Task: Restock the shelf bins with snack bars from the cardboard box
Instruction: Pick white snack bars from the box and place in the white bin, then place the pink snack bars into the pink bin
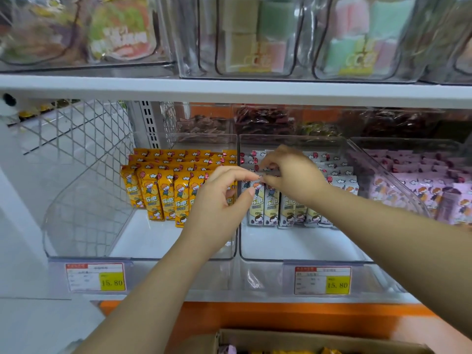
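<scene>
1. Bottom of frame: cardboard box [324, 339], open, brown, matte. Purple and yellow wrappers peek over its edge; most of the stock is cut off.
2. Just above: orange shelf front [281, 315], then a clear rail with two price tags [95, 277], each white with a yellow patch.
3. Centre: left hand [219, 198] and right hand [293, 172] reach into the middle bin [293, 244]. Both grips look clamped, fingertips pinching the top edge of the front-row white snack bars [270, 210]. The two hands' fingertips almost meet.
4. Step in hand, my read: seating or squaring the front row. To do it well:
   - pinch the flat end seam, not the body, so the bar isn't crushed
   - keep the bars upright, print facing out
   - press them back against the row behind, no lean
   - the bare bin floor in front can take more rows
5. Bars: slim, rectangular, glossy film wrappers with cartoon print. They are light and will likely tip domino-style if nudged.
6. Bins: clear hard plastic, rounded low fronts, smooth and reflective.
   - Left bin [143, 238] holds orange-yellow bars [158, 190], about half full.
   - Right bin [378, 175] holds pink bars [408, 190].
7. Left of frame: white wire mesh divider [76, 139].
8. Far, top of frame: upper shelf board [229, 89] with clear soft pouches [255, 34] of pastel blocks, blurred.
</scene>
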A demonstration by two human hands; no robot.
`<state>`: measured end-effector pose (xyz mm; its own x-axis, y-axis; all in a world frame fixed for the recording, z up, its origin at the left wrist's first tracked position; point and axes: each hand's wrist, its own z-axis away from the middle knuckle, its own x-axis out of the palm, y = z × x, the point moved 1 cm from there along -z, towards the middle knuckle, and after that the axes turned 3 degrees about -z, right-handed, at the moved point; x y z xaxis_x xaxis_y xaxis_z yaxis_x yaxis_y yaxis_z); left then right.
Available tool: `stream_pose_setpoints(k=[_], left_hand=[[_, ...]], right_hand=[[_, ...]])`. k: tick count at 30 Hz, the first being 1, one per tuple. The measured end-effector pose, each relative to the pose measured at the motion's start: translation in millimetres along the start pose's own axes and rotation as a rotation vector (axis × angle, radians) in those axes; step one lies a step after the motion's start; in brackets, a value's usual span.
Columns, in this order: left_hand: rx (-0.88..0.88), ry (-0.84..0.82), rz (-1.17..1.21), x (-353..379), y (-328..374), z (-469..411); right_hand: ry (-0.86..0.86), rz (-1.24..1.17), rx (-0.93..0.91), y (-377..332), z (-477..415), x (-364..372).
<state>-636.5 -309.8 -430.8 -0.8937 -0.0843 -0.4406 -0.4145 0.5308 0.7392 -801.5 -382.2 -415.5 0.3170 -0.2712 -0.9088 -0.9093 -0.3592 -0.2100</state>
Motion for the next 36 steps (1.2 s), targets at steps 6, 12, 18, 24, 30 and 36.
stream_pose_setpoints(k=[6,12,18,24,30,36], left_hand=[[0.082,0.029,-0.14,-4,11,19],[0.203,0.121,-0.211,3,36,92],[-0.121,-0.155,-0.221,33,4,183],[-0.412,-0.509,-0.445,50,-40,235],[-0.47,-0.696,-0.561,59,-61,242],[-0.421,-0.767,-0.653,64,-61,246]], right_hand=[[0.095,-0.201,-0.063,-16,73,-39],[0.2,-0.387,-0.059,-37,191,-50],[-0.007,-0.402,0.18,-15,293,2],[-0.444,-0.186,0.423,36,358,44],[-0.765,0.114,0.426,53,377,64],[-0.842,-0.157,0.436,52,366,71]])
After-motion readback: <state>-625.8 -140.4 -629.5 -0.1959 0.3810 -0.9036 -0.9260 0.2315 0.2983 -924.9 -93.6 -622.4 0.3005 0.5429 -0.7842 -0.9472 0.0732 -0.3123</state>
